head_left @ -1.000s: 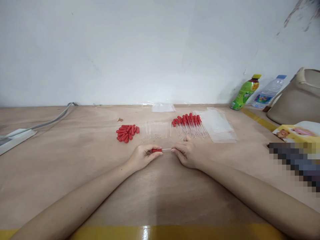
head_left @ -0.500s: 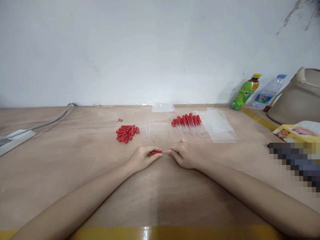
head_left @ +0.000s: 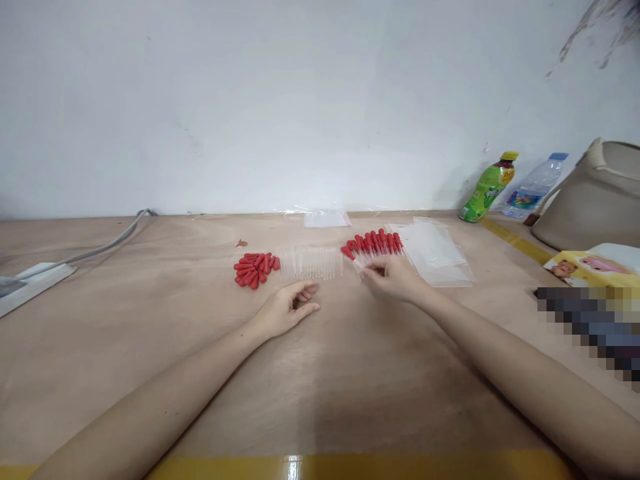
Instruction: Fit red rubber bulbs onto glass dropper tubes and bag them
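Note:
My left hand [head_left: 286, 311] rests above the table with its thumb and fingers apart, holding nothing. My right hand [head_left: 393, 277] pinches the clear stem of a dropper whose red rubber bulb [head_left: 347, 253] tilts to the left. This dropper lies at the left end of a row of assembled droppers [head_left: 374, 241], whose lower stems are partly hidden by the hand. Left of that row, clear glass tubes [head_left: 311, 262] lie side by side. Beyond my left hand is a loose pile of red rubber bulbs [head_left: 254, 269].
Clear plastic bags [head_left: 440, 257] lie right of the droppers, and another bag [head_left: 327, 219] sits by the wall. A green bottle [head_left: 489, 188], a water bottle [head_left: 535, 187], a beige bag [head_left: 590, 193] and a yellow packet [head_left: 575, 265] stand rightward. A power strip [head_left: 43, 283] lies far left.
My right hand has carried the dropper away to the right, to the left end of the dropper row. The left hand has let go of the red bulb and opened.

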`<state>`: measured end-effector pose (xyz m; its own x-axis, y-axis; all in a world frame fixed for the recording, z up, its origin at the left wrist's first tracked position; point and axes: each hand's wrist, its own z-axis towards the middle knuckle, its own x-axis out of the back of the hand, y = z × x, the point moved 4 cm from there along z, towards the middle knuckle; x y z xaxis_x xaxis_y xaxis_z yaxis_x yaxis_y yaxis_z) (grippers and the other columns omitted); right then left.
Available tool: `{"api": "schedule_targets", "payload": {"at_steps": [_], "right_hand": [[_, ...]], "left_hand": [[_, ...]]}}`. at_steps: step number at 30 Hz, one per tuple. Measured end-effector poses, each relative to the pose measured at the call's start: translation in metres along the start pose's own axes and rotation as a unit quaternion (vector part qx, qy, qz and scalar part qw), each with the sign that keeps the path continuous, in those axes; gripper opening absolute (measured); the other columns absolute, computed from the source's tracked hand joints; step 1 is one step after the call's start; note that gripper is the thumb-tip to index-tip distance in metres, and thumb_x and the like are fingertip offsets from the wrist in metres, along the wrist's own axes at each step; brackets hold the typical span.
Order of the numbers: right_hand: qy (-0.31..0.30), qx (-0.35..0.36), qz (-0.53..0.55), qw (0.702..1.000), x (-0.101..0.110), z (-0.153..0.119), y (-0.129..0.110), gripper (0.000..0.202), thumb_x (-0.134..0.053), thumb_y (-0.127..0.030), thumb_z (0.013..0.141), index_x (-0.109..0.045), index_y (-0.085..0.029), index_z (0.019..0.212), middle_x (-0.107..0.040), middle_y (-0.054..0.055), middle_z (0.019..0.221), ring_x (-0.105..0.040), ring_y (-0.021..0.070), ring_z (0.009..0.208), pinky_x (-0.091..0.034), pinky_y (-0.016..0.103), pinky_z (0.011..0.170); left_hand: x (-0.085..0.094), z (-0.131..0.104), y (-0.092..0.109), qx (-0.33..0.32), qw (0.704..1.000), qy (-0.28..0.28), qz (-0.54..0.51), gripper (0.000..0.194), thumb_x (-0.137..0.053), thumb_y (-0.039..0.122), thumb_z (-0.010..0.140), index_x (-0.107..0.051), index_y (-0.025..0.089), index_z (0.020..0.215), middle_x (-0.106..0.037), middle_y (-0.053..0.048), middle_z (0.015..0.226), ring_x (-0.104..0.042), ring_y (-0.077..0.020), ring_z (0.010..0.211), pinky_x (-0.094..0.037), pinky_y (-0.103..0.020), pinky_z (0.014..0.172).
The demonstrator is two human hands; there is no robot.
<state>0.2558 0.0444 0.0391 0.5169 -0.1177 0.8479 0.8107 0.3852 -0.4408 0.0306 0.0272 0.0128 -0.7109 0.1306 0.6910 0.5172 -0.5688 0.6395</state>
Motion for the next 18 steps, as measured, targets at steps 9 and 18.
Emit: {"api": "schedule_targets", "payload": {"at_steps": [9, 18], "right_hand": [[0.116, -0.205, -0.052, 0.971, -0.003, 0.043, 0.040, 0.033, -0.047, -0.035, 0.075, -0.055, -0.018, 0.048, -0.059, 0.004, 0.053, -0.056, 0.0170, 0.060, -0.037, 0.026, 0.062], [0.150, -0.283, -0.089, 0.943, -0.007, 0.038, 0.044, 0.038, -0.036, -0.044, 0.082, -0.064, -0.019, 0.075, -0.065, 0.009, 0.080, -0.059, 0.0239, 0.080, -0.040, 0.031, 0.066]], "left_hand": [[-0.001, 0.000, 0.006, -0.020, 0.998, -0.041, 0.035, 0.026, -0.055, 0.027, 0.079, -0.060, 0.018, 0.103, -0.063, -0.005, 0.094, -0.057, -0.0141, 0.079, -0.048, -0.027, 0.071], [-0.001, 0.001, 0.008, -0.044, 0.998, -0.040, 0.033, 0.024, -0.055, 0.025, 0.079, -0.061, 0.018, 0.102, -0.063, -0.005, 0.094, -0.057, -0.0136, 0.079, -0.047, -0.027, 0.073]]}}
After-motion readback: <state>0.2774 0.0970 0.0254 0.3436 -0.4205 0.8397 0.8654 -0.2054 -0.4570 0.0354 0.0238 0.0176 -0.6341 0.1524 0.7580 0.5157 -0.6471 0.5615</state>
